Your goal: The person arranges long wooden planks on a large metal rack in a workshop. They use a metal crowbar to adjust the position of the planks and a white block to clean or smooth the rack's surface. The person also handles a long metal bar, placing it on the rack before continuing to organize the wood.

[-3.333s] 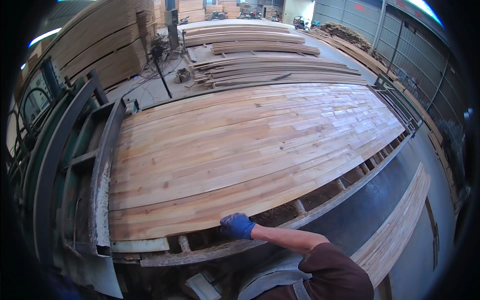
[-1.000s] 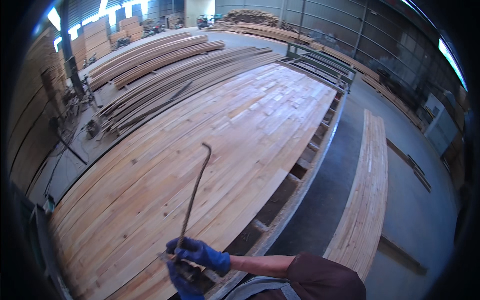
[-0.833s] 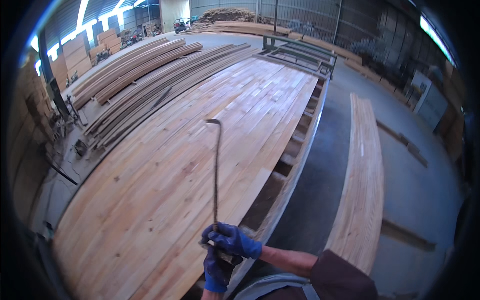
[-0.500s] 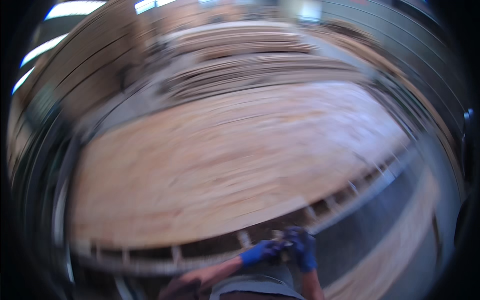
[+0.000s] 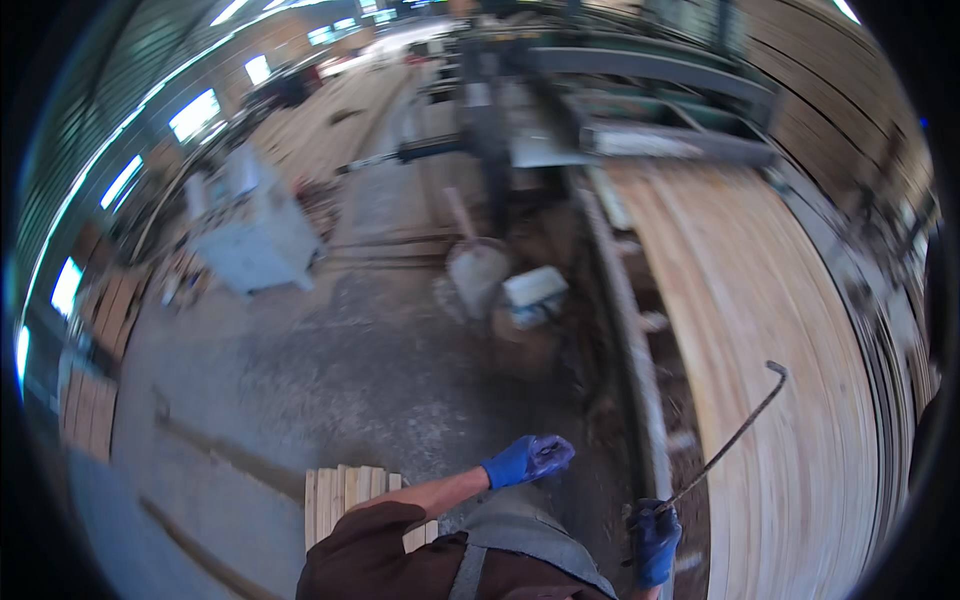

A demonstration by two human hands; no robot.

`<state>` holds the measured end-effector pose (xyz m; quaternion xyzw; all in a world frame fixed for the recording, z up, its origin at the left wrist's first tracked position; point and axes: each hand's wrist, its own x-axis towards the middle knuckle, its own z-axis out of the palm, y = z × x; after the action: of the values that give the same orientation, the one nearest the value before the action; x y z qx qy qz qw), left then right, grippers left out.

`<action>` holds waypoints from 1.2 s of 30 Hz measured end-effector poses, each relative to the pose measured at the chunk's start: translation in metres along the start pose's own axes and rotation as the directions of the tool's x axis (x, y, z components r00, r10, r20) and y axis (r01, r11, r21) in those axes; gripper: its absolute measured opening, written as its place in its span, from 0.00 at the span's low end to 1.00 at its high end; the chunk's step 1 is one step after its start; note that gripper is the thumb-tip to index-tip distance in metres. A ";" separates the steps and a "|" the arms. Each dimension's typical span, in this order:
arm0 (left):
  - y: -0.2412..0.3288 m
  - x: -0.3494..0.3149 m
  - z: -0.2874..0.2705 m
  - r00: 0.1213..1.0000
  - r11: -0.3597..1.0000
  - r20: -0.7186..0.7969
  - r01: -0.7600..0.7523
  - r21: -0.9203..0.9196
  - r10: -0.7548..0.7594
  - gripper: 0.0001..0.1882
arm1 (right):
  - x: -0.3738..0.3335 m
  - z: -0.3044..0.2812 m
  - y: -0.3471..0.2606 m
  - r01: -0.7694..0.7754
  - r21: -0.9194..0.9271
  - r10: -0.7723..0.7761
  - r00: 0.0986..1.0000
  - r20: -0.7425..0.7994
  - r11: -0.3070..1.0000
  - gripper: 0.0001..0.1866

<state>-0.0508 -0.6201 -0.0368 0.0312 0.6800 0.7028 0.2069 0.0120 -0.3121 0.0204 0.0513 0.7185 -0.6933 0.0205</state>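
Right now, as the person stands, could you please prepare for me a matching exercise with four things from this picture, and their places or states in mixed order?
Column one:
1. Hooked rod
2. Left hand
3. Wooden panel
4. Pale cabinet

Column two:
A. On the floor, toward the upper left of the picture
B. Gloved in blue, apart from the rod
C. Gripped by the right hand
D. On the right side of the picture, beside a long rail

Right pairs: 1-C, 2-B, 3-D, 4-A.
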 end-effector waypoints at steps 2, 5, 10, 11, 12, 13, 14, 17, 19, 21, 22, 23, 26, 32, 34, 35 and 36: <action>-0.020 -0.035 -0.070 0.982 0.992 -0.186 -0.065 -0.104 0.045 0.14 | 0.053 0.071 -0.009 -0.080 -0.099 0.097 0.979 0.179 0.992 0.09; -0.037 -0.083 -0.156 0.868 0.999 -0.496 -0.035 -0.009 0.026 0.15 | 0.123 0.166 0.006 -0.101 -0.165 0.162 0.895 0.416 0.981 0.08; -0.017 -0.137 -0.286 0.709 0.994 -0.705 -0.096 -0.052 0.032 0.14 | 0.217 0.324 0.045 -0.130 -0.350 0.340 0.682 0.648 0.928 0.10; -0.010 -0.142 -0.313 0.675 0.995 -0.734 -0.098 0.006 0.070 0.13 | 0.231 0.347 0.067 -0.138 -0.358 0.359 0.640 0.680 0.924 0.10; 0.001 -0.149 -0.346 0.643 0.993 -0.757 -0.094 0.067 0.111 0.13 | 0.246 0.374 0.075 -0.152 -0.416 0.420 0.594 0.686 0.896 0.10; 0.007 -0.155 -0.378 0.613 0.988 -0.775 -0.086 0.127 0.153 0.13 | 0.259 0.400 0.083 -0.195 -0.446 0.474 0.553 0.685 0.873 0.09; 0.001 -0.162 -0.420 0.566 0.967 -0.791 -0.045 0.251 0.232 0.13 | 0.274 0.433 0.090 -0.229 -0.467 0.514 0.510 0.690 0.854 0.08; -0.030 -0.194 -0.512 0.395 0.884 -0.848 0.155 0.441 0.354 0.13 | 0.322 0.531 0.108 -0.256 -0.490 0.552 0.434 0.712 0.833 0.08; -0.021 -0.232 -0.566 0.248 0.830 -0.899 0.354 0.430 0.360 0.14 | 0.339 0.617 0.104 -0.191 -0.541 0.567 0.417 0.711 0.819 0.08; -0.040 -0.276 -0.595 0.131 0.799 -0.953 0.522 0.300 0.272 0.13 | 0.353 0.712 0.104 -0.193 -0.606 0.632 0.348 0.693 0.771 0.09; -0.055 -0.299 -0.603 0.079 0.847 -0.983 0.498 0.183 0.166 0.13 | 0.357 0.761 0.089 -0.207 -0.614 0.646 0.304 0.700 0.762 0.10; -0.070 -0.321 -0.612 0.028 0.884 -0.998 0.462 0.069 0.063 0.14 | 0.364 0.809 0.080 -0.213 -0.618 0.654 0.263 0.710 0.757 0.11; -0.104 -0.378 -0.675 -0.040 0.915 -0.978 0.347 -0.207 -0.206 0.15 | 0.394 0.942 0.106 0.140 -0.685 0.654 0.215 0.726 0.715 0.14; -0.103 -0.446 -0.948 0.000 0.878 -1.000 0.479 -0.010 -0.012 0.15 | 0.449 1.060 0.248 0.881 -0.044 0.403 -0.171 0.899 0.472 0.11; -0.063 -0.442 -1.065 0.077 0.815 -0.984 0.552 0.177 0.162 0.14 | 0.420 1.067 0.221 0.486 -0.732 0.734 0.238 0.636 0.477 0.08; -0.050 -0.446 -1.119 0.103 0.783 -0.967 0.570 0.250 0.234 0.14 | 0.404 1.074 0.206 0.365 -0.821 0.780 0.300 0.549 0.438 0.09; -0.033 -0.446 -1.176 0.126 0.796 -0.962 0.541 0.271 0.242 0.15 | 0.401 1.081 0.204 0.322 -0.863 0.812 0.321 0.487 0.390 0.09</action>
<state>-0.0177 -1.8775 -0.0490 -0.4489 0.8167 0.2770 -0.2340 -0.4106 -1.3665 -0.2640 -0.2185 0.7877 -0.0879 0.5693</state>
